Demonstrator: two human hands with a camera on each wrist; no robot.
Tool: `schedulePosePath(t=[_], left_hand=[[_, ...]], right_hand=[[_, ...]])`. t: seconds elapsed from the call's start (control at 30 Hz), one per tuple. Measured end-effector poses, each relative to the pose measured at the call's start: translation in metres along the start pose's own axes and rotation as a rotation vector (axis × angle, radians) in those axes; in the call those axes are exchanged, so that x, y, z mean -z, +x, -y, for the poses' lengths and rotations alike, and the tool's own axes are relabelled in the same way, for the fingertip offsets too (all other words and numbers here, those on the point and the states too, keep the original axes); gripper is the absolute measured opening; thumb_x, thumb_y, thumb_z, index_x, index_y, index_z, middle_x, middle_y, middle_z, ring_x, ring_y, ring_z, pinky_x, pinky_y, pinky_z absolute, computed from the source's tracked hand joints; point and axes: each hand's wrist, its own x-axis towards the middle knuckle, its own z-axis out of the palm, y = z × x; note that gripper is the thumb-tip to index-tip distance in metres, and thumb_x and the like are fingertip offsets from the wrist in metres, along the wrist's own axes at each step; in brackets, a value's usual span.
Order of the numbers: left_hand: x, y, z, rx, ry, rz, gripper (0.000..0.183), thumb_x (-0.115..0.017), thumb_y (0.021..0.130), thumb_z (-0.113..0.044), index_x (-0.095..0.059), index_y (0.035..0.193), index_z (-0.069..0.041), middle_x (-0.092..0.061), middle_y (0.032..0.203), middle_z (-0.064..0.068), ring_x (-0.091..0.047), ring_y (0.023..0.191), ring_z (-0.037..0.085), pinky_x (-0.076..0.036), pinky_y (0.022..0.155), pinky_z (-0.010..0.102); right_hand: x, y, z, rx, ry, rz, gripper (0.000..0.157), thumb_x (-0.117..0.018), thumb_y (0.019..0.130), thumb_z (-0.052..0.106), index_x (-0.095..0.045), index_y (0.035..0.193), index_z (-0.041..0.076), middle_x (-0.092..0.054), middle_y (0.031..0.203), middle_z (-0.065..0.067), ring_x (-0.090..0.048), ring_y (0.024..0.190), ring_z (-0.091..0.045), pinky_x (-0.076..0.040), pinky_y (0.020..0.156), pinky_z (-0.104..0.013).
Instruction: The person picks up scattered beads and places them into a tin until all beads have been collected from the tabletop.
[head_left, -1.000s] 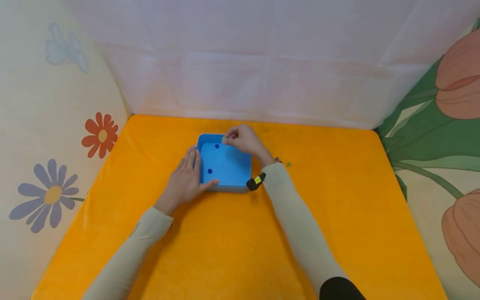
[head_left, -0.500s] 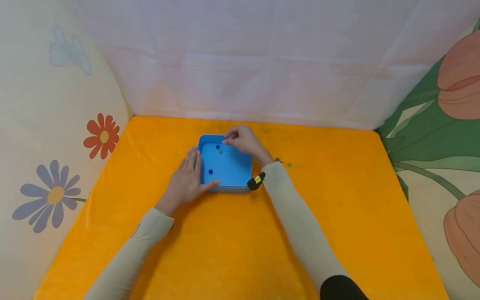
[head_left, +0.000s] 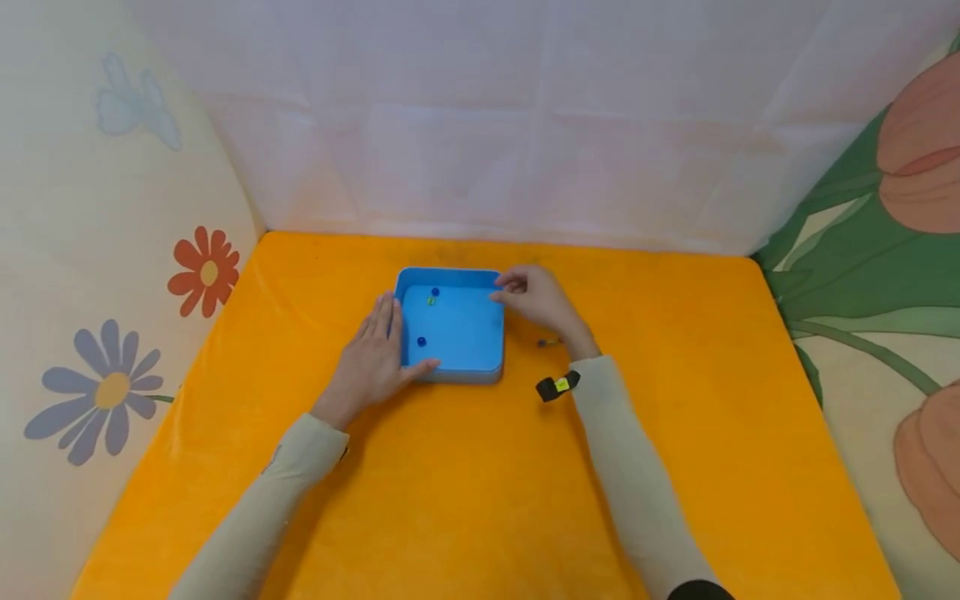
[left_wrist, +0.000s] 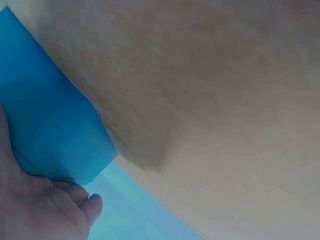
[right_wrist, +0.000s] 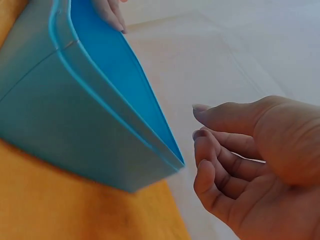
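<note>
Lying straight-fingered against the blue box (head_left: 459, 377) on the desk (head_left: 450, 483), the left hand (head_left: 367, 358) could jolt it, rolling the beads inside (head_left: 422, 342). The right hand (head_left: 540, 300), empty, fingers loosely bent, is near its far right corner; lowered carelessly, it might scatter the loose beads (head_left: 543, 343) alongside.

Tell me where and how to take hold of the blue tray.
Probably best: pinch the blue tray at the middle of its right wall, coming from the right and above. Its open top leaves both faces of that upright wall reachable, while the left hand lies along the opposite side.
</note>
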Motion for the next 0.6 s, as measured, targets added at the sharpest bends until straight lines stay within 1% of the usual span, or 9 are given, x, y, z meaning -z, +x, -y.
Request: schedulePosePath(t=[0.1, 0.23, 0.3, 0.43, 0.6], left_hand=[[0.001, -0.001, 0.001, -0.005, -0.001, -0.002, 0.123, -0.050, 0.092, -0.082, -0.007, 0.166, 0.006, -0.004, 0.176, 0.026, -0.011, 0.165, 0.044, -0.021, 0.132, 0.056], [0.000, -0.003, 0.002, -0.007, -0.016, 0.003, 0.124, -0.050, 0.092, -0.082, -0.008, 0.165, 0.008, -0.005, 0.176, 0.027, -0.012, 0.164, 0.045, -0.022, 0.132, 0.057], [0.000, -0.004, 0.002, -0.006, -0.021, -0.003, 0.124, -0.052, 0.092, -0.082, -0.009, 0.165, 0.008, -0.005, 0.176, 0.028, -0.013, 0.164, 0.046, -0.022, 0.131, 0.058], [0.000, -0.003, 0.001, -0.003, -0.020, -0.011, 0.122, -0.053, 0.092, -0.080, -0.007, 0.165, 0.007, -0.005, 0.176, 0.027, -0.012, 0.164, 0.044, -0.022, 0.132, 0.057], [-0.002, -0.001, -0.002, -0.006, -0.019, 0.005, 0.123, -0.053, 0.092, -0.079, -0.006, 0.166, 0.007, -0.003, 0.176, 0.027, -0.011, 0.165, 0.044, -0.020, 0.133, 0.056]], right_hand=[[0.009, -0.012, -0.010, -0.008, -0.018, -0.016, 0.038, -0.073, 0.101, 0.030, -0.071, 0.127, 0.003, -0.071, 0.113, -0.011, -0.064, 0.098, -0.026, -0.057, 0.086, -0.036], [0.024, -0.031, -0.024, -0.037, -0.053, -0.030, 0.041, -0.072, 0.101, 0.031, -0.070, 0.129, 0.002, -0.072, 0.112, -0.012, -0.065, 0.092, -0.026, -0.057, 0.076, -0.032], [0.031, -0.039, -0.030, -0.047, -0.069, -0.041, 0.040, -0.072, 0.102, 0.030, -0.070, 0.130, 0.002, -0.073, 0.110, -0.013, -0.065, 0.091, -0.026, -0.056, 0.074, -0.030], [0.044, -0.053, -0.044, -0.063, -0.081, -0.057, 0.036, -0.072, 0.101, 0.025, -0.070, 0.128, 0.000, -0.072, 0.108, -0.015, -0.064, 0.092, -0.027, -0.054, 0.076, -0.031], [0.055, -0.069, -0.066, -0.102, -0.112, -0.073, 0.031, -0.072, 0.101, 0.020, -0.071, 0.125, 0.000, -0.072, 0.107, -0.017, -0.064, 0.092, -0.028, -0.054, 0.078, -0.034]])
